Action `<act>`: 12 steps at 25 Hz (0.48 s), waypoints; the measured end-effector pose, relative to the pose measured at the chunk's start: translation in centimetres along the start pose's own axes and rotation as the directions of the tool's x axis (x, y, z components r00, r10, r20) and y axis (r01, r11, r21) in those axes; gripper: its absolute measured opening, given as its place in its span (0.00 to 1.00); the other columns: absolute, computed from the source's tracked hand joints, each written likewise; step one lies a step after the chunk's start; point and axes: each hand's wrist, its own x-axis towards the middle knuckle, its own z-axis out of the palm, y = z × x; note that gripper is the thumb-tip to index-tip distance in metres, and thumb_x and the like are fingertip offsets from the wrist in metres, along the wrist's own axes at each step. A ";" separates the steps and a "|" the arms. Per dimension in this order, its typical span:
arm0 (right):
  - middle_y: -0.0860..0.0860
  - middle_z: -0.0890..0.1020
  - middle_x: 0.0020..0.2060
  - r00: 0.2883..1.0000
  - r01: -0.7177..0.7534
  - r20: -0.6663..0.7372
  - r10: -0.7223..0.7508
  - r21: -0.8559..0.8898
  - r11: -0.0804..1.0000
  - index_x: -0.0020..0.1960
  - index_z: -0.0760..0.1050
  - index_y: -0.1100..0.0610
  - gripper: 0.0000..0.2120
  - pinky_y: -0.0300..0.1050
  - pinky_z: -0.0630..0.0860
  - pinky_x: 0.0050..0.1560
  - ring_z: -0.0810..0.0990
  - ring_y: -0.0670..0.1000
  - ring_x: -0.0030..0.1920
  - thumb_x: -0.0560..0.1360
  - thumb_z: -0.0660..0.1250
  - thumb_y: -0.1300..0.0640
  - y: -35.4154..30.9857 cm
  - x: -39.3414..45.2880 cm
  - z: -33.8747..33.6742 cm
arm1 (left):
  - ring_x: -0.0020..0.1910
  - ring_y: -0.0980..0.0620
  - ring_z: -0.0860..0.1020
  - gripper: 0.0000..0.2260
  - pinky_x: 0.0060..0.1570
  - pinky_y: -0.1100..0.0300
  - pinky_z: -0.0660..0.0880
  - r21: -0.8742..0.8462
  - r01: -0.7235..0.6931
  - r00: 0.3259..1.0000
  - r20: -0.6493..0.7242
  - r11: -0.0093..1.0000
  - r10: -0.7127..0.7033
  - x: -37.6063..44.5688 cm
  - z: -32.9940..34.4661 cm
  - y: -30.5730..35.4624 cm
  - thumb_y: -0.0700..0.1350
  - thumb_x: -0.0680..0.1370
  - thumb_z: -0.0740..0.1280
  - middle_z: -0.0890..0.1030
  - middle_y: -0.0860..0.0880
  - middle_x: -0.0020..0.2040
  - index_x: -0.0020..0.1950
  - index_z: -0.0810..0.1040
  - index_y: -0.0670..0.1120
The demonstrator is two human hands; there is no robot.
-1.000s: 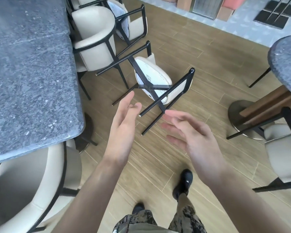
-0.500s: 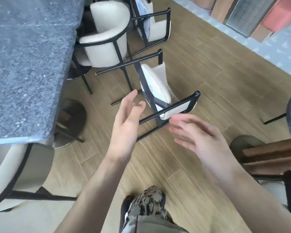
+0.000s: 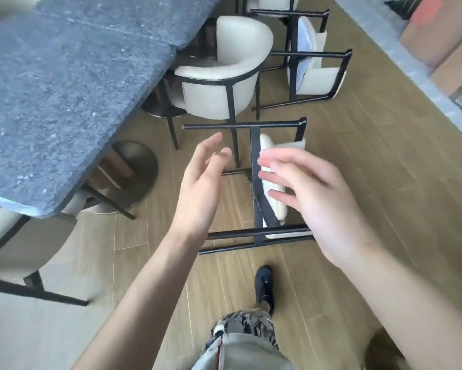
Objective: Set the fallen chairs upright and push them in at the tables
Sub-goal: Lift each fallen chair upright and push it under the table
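both hands are open and hold nothing: the left hand [image 3: 202, 188] and right hand [image 3: 312, 201] hover over the fallen chair [image 3: 271, 182], which lies on its side on the wood floor [image 3: 358, 161] beside the gray table [image 3: 64, 89]. an upright chair [image 3: 224, 76] stands just beyond it.

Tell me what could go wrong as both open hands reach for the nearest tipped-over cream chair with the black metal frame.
1. The nearest fallen cream chair with black frame lies close to the upright cream tub chair; swinging it up could knock legs together.
2. The black shoe is near the lower frame bars, so a slipping leg could strike it.
3. Left hand and right hand hold nothing yet; a one-sided grip may twist the chair.
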 end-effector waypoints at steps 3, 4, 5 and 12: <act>0.40 0.85 0.54 0.995 0.015 0.097 -0.009 -0.061 0.998 0.54 0.84 0.46 0.09 0.54 0.79 0.62 0.83 0.43 0.57 0.80 0.65 0.53 -1.1 6.6 -4.4 | 0.67 0.70 0.71 0.20 0.74 0.52 0.66 -0.038 0.003 0.992 -0.128 0.999 -0.008 5.5 4.2 0.5 0.55 0.79 0.61 0.76 0.63 0.68 0.71 0.75 0.58; 0.41 0.85 0.53 0.994 0.006 0.113 0.004 -0.083 0.997 0.54 0.84 0.46 0.09 0.54 0.79 0.62 0.83 0.44 0.57 0.80 0.65 0.53 -1.5 8.5 -6.0 | 0.68 0.69 0.70 0.19 0.74 0.51 0.66 -0.048 0.018 0.989 -0.148 0.999 -0.025 7.0 5.8 0.8 0.55 0.79 0.61 0.76 0.62 0.69 0.71 0.75 0.58; 0.41 0.85 0.53 0.992 -0.002 0.122 0.014 -0.101 0.995 0.55 0.83 0.46 0.09 0.55 0.79 0.62 0.83 0.44 0.57 0.80 0.65 0.53 -1.9 10.1 -7.5 | 0.68 0.68 0.71 0.20 0.74 0.51 0.66 -0.046 0.026 0.987 -0.156 0.999 -0.033 8.3 7.3 1.2 0.55 0.79 0.61 0.76 0.61 0.69 0.71 0.75 0.57; 0.43 0.86 0.54 0.954 0.015 0.299 0.013 -0.089 0.996 0.53 0.83 0.46 0.09 0.51 0.80 0.60 0.84 0.42 0.54 0.79 0.64 0.53 -4.1 20.9 -12.0 | 0.67 0.66 0.73 0.20 0.73 0.51 0.68 -0.020 0.024 0.944 -0.328 1.000 -0.029 13.9 12.2 2.2 0.57 0.77 0.61 0.78 0.60 0.67 0.69 0.76 0.58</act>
